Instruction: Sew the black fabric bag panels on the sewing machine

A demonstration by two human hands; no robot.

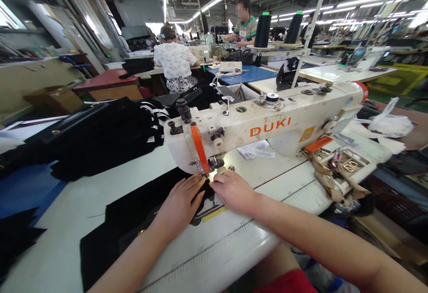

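Note:
A white sewing machine [234, 123] marked DUKI stands across the middle of the white table. Black fabric [107, 226] lies at its left and runs up to the needle area, where a small lamp glows. Resting on this fabric beside the presser foot is my left hand [182, 201], its fingers stretched forward and the thumb apart. My right hand [234, 190] is just right of the needle, its fingers bent and pressed together at the fabric's edge; what they hold, if anything, is hidden.
A pile of black pieces [110, 137] lies at the back left. White labels [256, 149] lie behind the needle area. A tray [354, 166] with metal parts and tan straps sits at the right. Two people work farther back.

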